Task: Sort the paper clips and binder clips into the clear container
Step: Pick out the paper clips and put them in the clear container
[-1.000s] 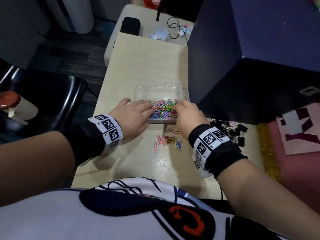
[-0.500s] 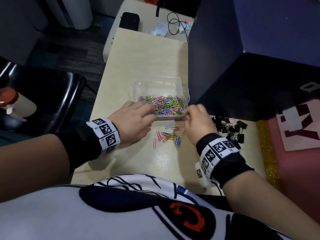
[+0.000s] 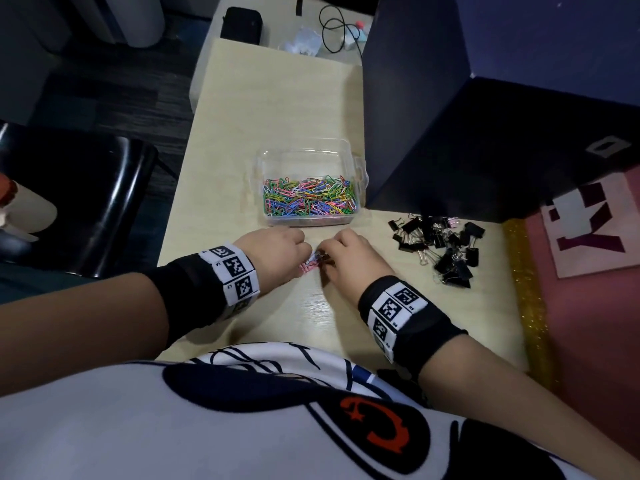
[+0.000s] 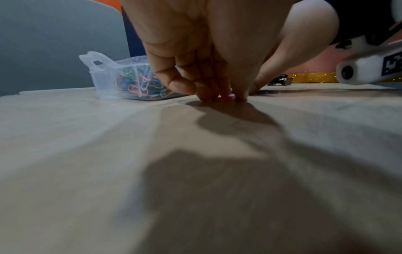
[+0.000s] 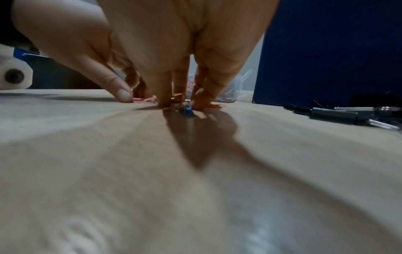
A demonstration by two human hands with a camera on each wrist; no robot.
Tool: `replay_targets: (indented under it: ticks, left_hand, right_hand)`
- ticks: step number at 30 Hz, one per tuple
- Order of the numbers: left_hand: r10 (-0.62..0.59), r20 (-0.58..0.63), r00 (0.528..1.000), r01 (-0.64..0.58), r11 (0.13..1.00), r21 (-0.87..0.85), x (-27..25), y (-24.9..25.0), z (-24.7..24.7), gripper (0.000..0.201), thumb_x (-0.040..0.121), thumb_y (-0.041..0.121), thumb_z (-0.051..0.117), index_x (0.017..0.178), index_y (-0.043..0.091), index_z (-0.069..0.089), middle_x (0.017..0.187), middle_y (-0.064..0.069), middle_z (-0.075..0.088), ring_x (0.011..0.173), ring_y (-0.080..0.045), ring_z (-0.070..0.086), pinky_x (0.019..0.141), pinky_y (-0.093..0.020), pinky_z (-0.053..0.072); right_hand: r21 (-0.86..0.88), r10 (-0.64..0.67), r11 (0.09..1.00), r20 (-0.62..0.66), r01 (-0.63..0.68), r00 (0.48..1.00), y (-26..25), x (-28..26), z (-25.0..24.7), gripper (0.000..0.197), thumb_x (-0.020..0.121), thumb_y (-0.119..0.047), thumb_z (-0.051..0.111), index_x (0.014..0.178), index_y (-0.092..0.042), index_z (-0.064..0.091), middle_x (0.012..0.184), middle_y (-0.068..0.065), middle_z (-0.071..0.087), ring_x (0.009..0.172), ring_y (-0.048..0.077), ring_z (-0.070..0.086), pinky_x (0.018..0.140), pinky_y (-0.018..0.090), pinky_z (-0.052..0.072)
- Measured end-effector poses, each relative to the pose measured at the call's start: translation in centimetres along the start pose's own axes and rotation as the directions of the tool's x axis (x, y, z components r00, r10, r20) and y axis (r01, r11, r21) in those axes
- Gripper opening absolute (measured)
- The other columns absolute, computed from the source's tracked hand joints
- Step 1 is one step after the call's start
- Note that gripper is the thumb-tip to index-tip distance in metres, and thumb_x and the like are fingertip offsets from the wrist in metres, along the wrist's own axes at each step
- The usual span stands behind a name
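Note:
The clear container sits mid-table, with coloured paper clips filling its near half. Just in front of it lie a few loose paper clips, and both hands are down on them. My left hand pinches a pink clip between its curled fingertips and thumb. The fingers of my right hand stand on blue clips, and its thumb closes in over pink clips. Black binder clips lie in a pile to the right, untouched.
A tall dark blue box stands directly right of the container, behind the binder clips. A black chair is off the table's left edge. A second table at the back holds a black pouch and a cable.
Both hands have drawn back from the container's front edge toward me. They now rest on the loose clips, which are bunched closer together between them.

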State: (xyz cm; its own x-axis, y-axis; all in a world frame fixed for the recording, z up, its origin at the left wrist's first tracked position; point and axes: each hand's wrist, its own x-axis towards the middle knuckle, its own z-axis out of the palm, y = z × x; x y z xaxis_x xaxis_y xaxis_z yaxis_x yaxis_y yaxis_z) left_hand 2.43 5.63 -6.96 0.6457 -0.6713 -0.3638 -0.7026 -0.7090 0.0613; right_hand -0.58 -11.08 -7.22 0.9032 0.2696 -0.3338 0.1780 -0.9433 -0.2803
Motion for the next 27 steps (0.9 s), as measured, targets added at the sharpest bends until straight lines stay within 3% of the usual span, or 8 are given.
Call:
replay_targets:
  ticks: [4, 9, 13, 16, 18, 21, 24, 27]
  left_hand:
    - [-0.033, 0.020, 0.999, 0.033, 0.999, 0.003, 0.0, 0.3, -0.2, 0.030, 0.099, 0.029, 0.039, 0.119, 0.011, 0.052, 0.115, -0.009, 0.054, 0.107, -0.028, 0.053, 0.086, -0.037, 0.044]
    - [-0.060, 0.014, 0.998, 0.060, 0.998, 0.021, -0.5, -0.1, -0.2, 0.020, 0.097, 0.021, 0.042, 0.111, 0.012, 0.053, 0.111, -0.008, 0.055, 0.102, -0.029, 0.056, 0.079, -0.037, 0.046]
    - [-0.101, -0.148, 0.984, 0.080, 0.987, -0.140, -1.2, -0.9, -1.2, 0.026, 0.098, 0.027, 0.041, 0.108, 0.009, 0.058, 0.108, -0.010, 0.057, 0.101, -0.031, 0.056, 0.082, -0.037, 0.046]
    - [-0.181, -0.310, 0.933, 0.084, 0.950, -0.301, -1.3, -2.2, -2.8, 0.027, 0.094, 0.028, 0.049, 0.103, 0.007, 0.064, 0.102, -0.015, 0.060, 0.096, -0.035, 0.058, 0.080, -0.040, 0.046]
    - [-0.255, -0.345, 0.903, 0.123, 0.924, -0.361, -1.0, -3.1, -4.0, 0.026, 0.093, 0.029, 0.052, 0.105, 0.009, 0.065, 0.102, -0.014, 0.062, 0.096, -0.034, 0.060, 0.081, -0.039, 0.046]
    - [-0.327, -0.352, 0.877, 0.181, 0.904, -0.387, -0.6, -4.0, -5.3, 0.032, 0.092, 0.032, 0.054, 0.117, 0.014, 0.062, 0.110, -0.012, 0.061, 0.104, -0.033, 0.058, 0.087, -0.038, 0.045]
    - [-0.279, -0.338, 0.899, 0.153, 0.923, -0.353, -1.0, -3.7, -4.8, 0.030, 0.091, 0.028, 0.054, 0.118, 0.014, 0.061, 0.112, -0.013, 0.059, 0.104, -0.035, 0.057, 0.086, -0.040, 0.045]
    - [-0.152, -0.234, 0.960, 0.088, 0.961, -0.263, -1.6, -2.6, -3.0, 0.030, 0.090, 0.027, 0.052, 0.117, 0.017, 0.059, 0.115, -0.008, 0.056, 0.108, -0.030, 0.055, 0.087, -0.039, 0.048]
  right_hand:
    - [-0.021, 0.026, 0.999, 0.000, -0.026, 1.000, 0.2, 0.2, -0.2, 0.029, 0.094, -0.016, 0.047, 0.121, -0.012, 0.056, 0.120, 0.012, 0.048, 0.112, 0.033, 0.048, 0.093, 0.038, 0.043]
    - [0.043, 0.083, 0.996, -0.019, -0.082, 0.996, 0.2, 1.0, -1.5, 0.024, 0.093, -0.018, 0.052, 0.114, -0.011, 0.062, 0.116, 0.011, 0.054, 0.110, 0.030, 0.053, 0.092, 0.034, 0.043]
    - [0.154, 0.124, 0.983, -0.158, -0.099, 0.980, -0.4, 1.5, -3.2, 0.021, 0.090, -0.024, 0.059, 0.107, -0.014, 0.067, 0.109, 0.008, 0.060, 0.101, 0.026, 0.058, 0.089, 0.029, 0.044]
    - [0.264, 0.153, 0.962, -0.300, -0.072, 0.942, -1.2, 2.2, -5.0, 0.018, 0.088, -0.023, 0.063, 0.103, -0.015, 0.068, 0.104, 0.006, 0.061, 0.094, 0.024, 0.061, 0.088, 0.029, 0.046]
    - [0.309, 0.173, 0.949, -0.333, -0.066, 0.927, -1.6, 2.7, -6.2, 0.021, 0.088, -0.024, 0.063, 0.107, -0.016, 0.067, 0.107, 0.005, 0.061, 0.098, 0.022, 0.061, 0.091, 0.028, 0.045]
    - [0.261, 0.186, 0.959, -0.272, -0.113, 0.944, -1.8, 3.0, -7.0, 0.031, 0.088, -0.026, 0.062, 0.118, -0.020, 0.061, 0.119, 0.005, 0.054, 0.107, 0.023, 0.056, 0.097, 0.031, 0.044]
    - [0.198, 0.213, 0.965, -0.208, -0.172, 0.954, -1.3, 2.3, -6.8, 0.026, 0.085, -0.022, 0.061, 0.111, -0.020, 0.060, 0.115, 0.006, 0.054, 0.102, 0.025, 0.057, 0.091, 0.030, 0.046]
    - [-0.009, 0.335, 0.942, 0.062, -0.335, 0.940, -0.1, 1.5, -5.1, 0.044, 0.082, -0.027, 0.068, 0.121, -0.013, 0.053, 0.123, 0.010, 0.049, 0.109, 0.028, 0.056, 0.091, 0.032, 0.045]
